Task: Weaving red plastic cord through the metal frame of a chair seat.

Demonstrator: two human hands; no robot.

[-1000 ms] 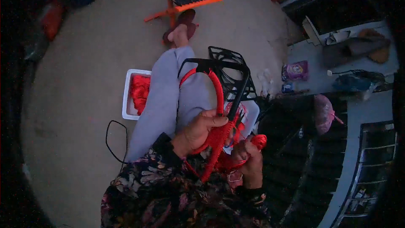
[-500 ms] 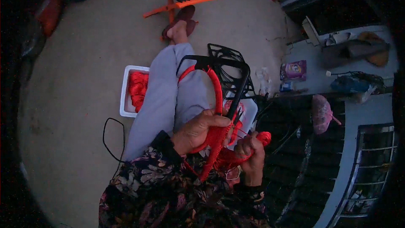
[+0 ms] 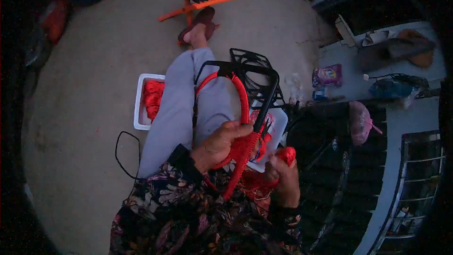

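Observation:
My left hand [image 3: 218, 145] grips a black frame [image 3: 268, 97] with rounded corners, its thumb on top. Tight red cord wrapping [image 3: 241, 160] covers the frame's lower side and an inner hoop; the black far side and upper right bar are bare. Right of the frame, my right hand [image 3: 287, 179] is closed round a bundle of red cord [image 3: 286, 155], slightly blurred. More red cord hangs in a loose mass between that hand and my lap. The fingertips of my left hand are hidden behind the frame.
Left of my outstretched legs stands a white tray [image 3: 138, 113] holding red cord bundles [image 3: 154, 98]. Another white tray [image 3: 281, 123] lies to the right, beside several stacked black frames [image 3: 243, 58]. Ahead, my feet rest by an orange folding stool [image 3: 203, 4]. A black cord loop [image 3: 118, 153] lies at left.
My right hand with the red cord bundle has shifted slightly and turned near the frame's right side. The left hand and frame have moved a little to the left.

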